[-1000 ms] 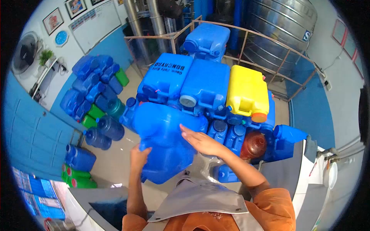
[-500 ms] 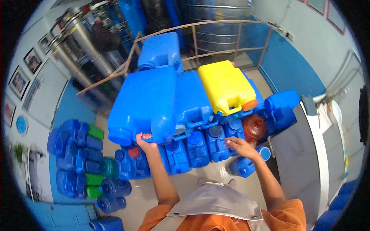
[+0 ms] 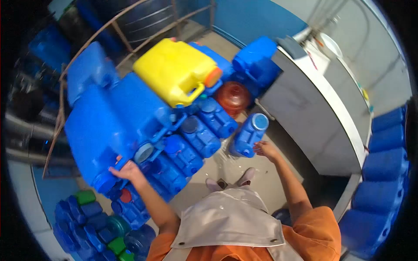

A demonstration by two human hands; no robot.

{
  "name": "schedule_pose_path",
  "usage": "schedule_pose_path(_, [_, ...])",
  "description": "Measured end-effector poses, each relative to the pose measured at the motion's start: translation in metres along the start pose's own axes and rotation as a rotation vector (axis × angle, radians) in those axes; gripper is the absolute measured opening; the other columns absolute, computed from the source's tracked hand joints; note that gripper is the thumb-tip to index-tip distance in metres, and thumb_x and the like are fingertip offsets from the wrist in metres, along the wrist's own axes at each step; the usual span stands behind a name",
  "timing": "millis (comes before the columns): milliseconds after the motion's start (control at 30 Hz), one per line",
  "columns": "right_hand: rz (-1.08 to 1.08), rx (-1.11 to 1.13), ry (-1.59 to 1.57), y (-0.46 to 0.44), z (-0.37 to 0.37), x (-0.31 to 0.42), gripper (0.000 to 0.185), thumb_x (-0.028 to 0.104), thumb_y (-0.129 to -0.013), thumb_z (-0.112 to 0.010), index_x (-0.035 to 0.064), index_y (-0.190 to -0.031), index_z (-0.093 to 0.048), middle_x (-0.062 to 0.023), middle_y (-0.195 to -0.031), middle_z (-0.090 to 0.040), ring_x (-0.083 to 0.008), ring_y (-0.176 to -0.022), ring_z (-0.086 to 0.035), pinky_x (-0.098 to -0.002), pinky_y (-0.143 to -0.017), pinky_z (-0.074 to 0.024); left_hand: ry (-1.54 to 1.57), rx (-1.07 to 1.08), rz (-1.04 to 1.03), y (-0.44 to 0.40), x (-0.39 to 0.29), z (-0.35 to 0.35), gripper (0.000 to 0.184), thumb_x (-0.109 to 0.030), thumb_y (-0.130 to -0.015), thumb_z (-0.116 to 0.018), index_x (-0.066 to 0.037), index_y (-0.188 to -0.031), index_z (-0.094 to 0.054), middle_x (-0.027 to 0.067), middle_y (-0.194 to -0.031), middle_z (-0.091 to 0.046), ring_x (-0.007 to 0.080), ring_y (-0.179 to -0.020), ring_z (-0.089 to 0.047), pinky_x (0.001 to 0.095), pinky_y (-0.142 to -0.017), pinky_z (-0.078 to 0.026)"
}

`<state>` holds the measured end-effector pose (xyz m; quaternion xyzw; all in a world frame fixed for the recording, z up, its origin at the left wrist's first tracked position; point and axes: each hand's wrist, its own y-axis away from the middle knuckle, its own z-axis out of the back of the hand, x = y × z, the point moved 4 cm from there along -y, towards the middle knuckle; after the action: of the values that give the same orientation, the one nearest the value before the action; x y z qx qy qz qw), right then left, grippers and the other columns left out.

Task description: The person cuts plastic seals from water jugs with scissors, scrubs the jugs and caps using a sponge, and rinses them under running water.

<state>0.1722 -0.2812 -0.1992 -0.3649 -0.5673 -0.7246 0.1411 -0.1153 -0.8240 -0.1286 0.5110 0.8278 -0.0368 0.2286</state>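
Observation:
My left hand [image 3: 126, 170] is at the handle of a large blue jug [image 3: 98, 130], which lies on top of other jugs with its cap toward me. The thumb and fingers are on either side of that handle. My right hand [image 3: 266, 150] is open beside a smaller upright blue jug [image 3: 247, 137] with a light blue cap. Its fingertips are near that jug's side; whether they touch it I cannot tell. A yellow jug [image 3: 172, 67] with an orange cap lies on the pile, right of another large blue jug [image 3: 141, 102].
Several smaller blue jugs [image 3: 200, 137] stand in a row under the pile. A red-brown round bottle [image 3: 234, 98] is beside a grey counter [image 3: 305, 113]. A metal railing [image 3: 117, 35] runs behind. More blue containers [image 3: 376, 195] line the right side; blue and green ones [image 3: 89, 222] sit lower left.
The view has swung to the right, so the pile appears farther left. My left hand stays at the large blue jug's handle. My right hand has moved toward the upright blue jug.

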Motion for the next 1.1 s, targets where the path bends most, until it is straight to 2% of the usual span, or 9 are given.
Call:
schedule_pose_path(100, [-0.074,-0.112,-0.022,-0.052,0.035,-0.071,0.033,0.028,-0.089,-0.050,0.0005,-0.105,-0.057,-0.0106,-0.095,-0.061,-0.0214,-0.090,-0.058,-0.0333,-0.079,-0.0481,-0.094,-0.459,-0.041,0.036,0.013,0.026,0.066,-0.046,-0.082,-0.054,-0.002,-0.127,-0.034,0.0204,-0.130,-0.041,0.0336,-0.119,-0.042,0.0444,-0.100,-0.035])
schedule_pose_path(167, [-0.090,-0.107,-0.006,-0.107,0.055,-0.130,0.036,0.030,-0.083,-0.059,0.0002,-0.103,-0.058,-0.0090,-0.090,-0.060,-0.0186,-0.085,-0.057,-0.0317,-0.077,-0.0479,-0.347,-0.353,0.083,0.069,0.039,0.046,0.070,-0.045,-0.086,-0.049,-0.003,-0.134,-0.020,0.0187,-0.138,-0.031,0.0330,-0.125,-0.036,0.0431,-0.101,-0.034])
schedule_pose_path(300, [-0.118,-0.508,0.079,-0.207,0.057,-0.196,0.058,0.026,-0.073,-0.072,-0.0032,-0.116,-0.048,-0.0157,-0.107,-0.056,-0.0268,-0.093,-0.057,-0.0372,-0.077,-0.0491,-0.787,-0.140,0.315,0.118,0.093,0.086,0.052,-0.034,-0.087,-0.051,-0.005,-0.127,-0.037,0.0142,-0.129,-0.042,0.0283,-0.116,-0.044,0.0380,-0.096,-0.038])
schedule_pose_path(400, [-0.081,-0.542,-0.065,-0.263,0.051,-0.212,0.066,0.023,-0.065,-0.075,-0.0110,-0.114,-0.046,-0.0235,-0.117,-0.052,-0.0323,-0.113,-0.049,-0.0366,-0.094,-0.0412,-0.909,-0.056,0.333,0.141,0.108,0.099,0.043,-0.032,-0.087,-0.052,-0.007,-0.121,-0.045,0.0096,-0.114,-0.051,0.0238,-0.104,-0.049,0.0351,-0.089,-0.041])
schedule_pose_path(567, [-0.104,-0.344,-0.203,-0.289,0.060,-0.211,0.046,0.012,-0.065,-0.068,-0.0018,-0.105,-0.048,-0.0164,-0.094,-0.060,-0.0235,-0.074,-0.059,-0.0362,-0.062,-0.0482,-1.133,0.018,0.377,0.184,0.143,0.079,0.038,-0.032,-0.089,-0.048,-0.007,-0.118,-0.047,0.0044,-0.099,-0.053,0.0186,-0.092,-0.049,0.0306,-0.081,-0.041])
schedule_pose_path(633, [0.001,-0.483,-0.308,-0.240,0.094,-0.175,0.026,0.012,-0.066,-0.062,0.0007,-0.089,-0.056,-0.0110,-0.074,-0.062,-0.0179,-0.059,-0.056,-0.0342,-0.054,-0.0449,-1.149,0.076,0.405,0.201,0.164,0.051,0.035,-0.032,-0.090,-0.047,-0.007,-0.116,-0.048,0.0046,-0.099,-0.054,0.0182,-0.090,-0.050,0.0309,-0.081,-0.041])
schedule_pose_path(700, [-0.003,-0.236,-0.093,-0.186,0.135,-0.147,0.017,0.020,-0.069,-0.063,0.0044,-0.073,-0.059,-0.0073,-0.062,-0.060,-0.0152,-0.057,-0.056,-0.0325,-0.053,-0.0446,-1.212,0.198,0.416,0.234,0.194,-0.002,0.032,-0.032,-0.091,-0.047,-0.007,-0.112,-0.049,0.0046,-0.097,-0.054,0.0179,-0.087,-0.050,0.0310,-0.078,-0.042])
schedule_pose_path(900, [0.277,-0.010,0.456,0.118,0.295,0.067,0.028,0.038,-0.073,-0.065,0.0099,-0.077,-0.064,-0.0041,-0.063,-0.062,-0.0143,-0.057,-0.059,-0.0297,-0.055,-0.0449,-1.069,0.706,0.353,0.339,0.283,-0.201,0.018,-0.022,-0.091,-0.051,-0.005,-0.096,-0.053,0.0034,-0.080,-0.055,0.0127,-0.069,-0.054,0.0227,-0.065,-0.044])
schedule_pose_path(1100, [0.624,-0.470,-0.112,0.348,0.444,0.133,0.020,0.024,-0.074,-0.068,0.0054,-0.076,-0.061,0.0010,-0.058,-0.053,-0.0077,-0.050,-0.050,-0.0220,-0.048,-0.0396,-0.897,1.174,-0.014,0.466,0.316,-0.371,0.013,-0.010,-0.093,-0.044,0.000,-0.096,-0.053,0.0074,-0.087,-0.056,0.0131,-0.075,-0.053,0.0253,-0.071,-0.044])
